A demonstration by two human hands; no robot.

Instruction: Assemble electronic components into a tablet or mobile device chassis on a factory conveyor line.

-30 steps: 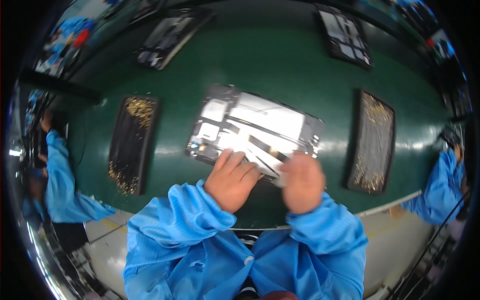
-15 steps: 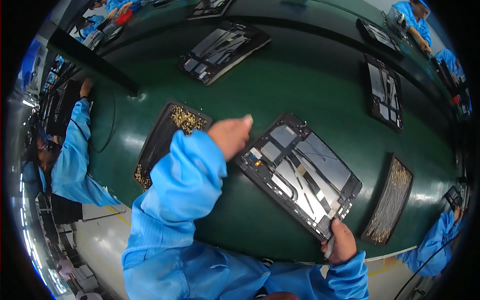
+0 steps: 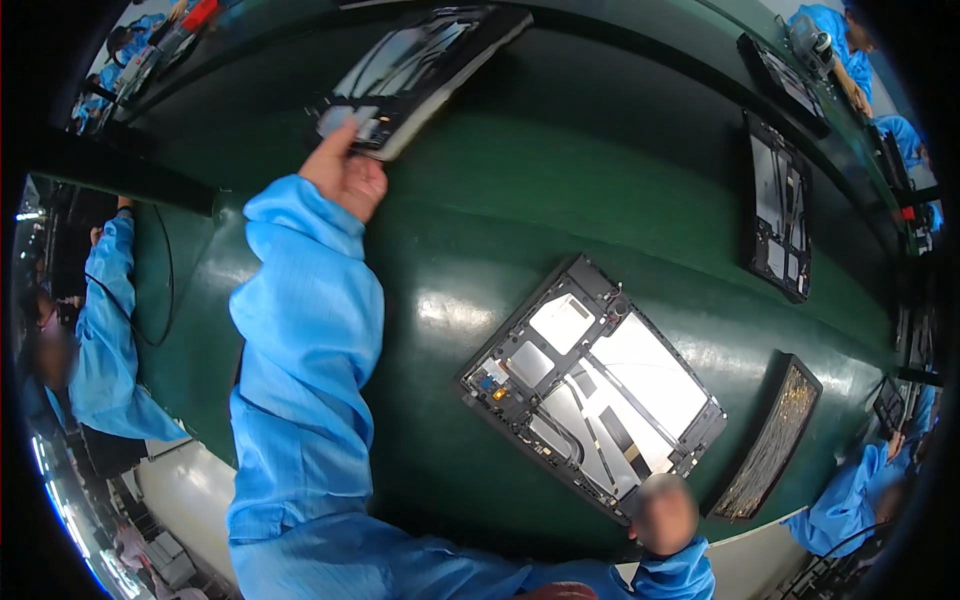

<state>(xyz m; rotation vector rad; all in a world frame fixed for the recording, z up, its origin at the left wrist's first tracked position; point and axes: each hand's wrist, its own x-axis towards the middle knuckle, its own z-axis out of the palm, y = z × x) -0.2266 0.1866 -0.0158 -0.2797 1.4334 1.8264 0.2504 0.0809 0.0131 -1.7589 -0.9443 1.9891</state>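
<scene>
My left hand (image 3: 345, 175), stretched out to the far left, is closed on the near end of an open-backed tablet (image 3: 408, 75), its thumb on top. That tablet is tilted and somewhat blurred, with flat panels and dark cables showing. A second open-backed tablet (image 3: 590, 425) lies at an angle on the green table in front of me. At its near corner is my right hand (image 3: 663, 515), closed on the edge with the thumb on top; its fingers are smeared and partly hidden.
A black tray of screws (image 3: 770, 440) stands to the right of the near tablet. More open-backed tablets lie at the far right (image 3: 778, 205) and beyond (image 3: 785, 85). A dark post (image 3: 120, 175) rises at the left. Co-workers in blue sleeves (image 3: 105, 330) sit around the table.
My left hand has moved away from the near tablet to the far-left one and taken hold of its end. My right hand stays at the near tablet's corner. The left screw tray is now mostly hidden.
</scene>
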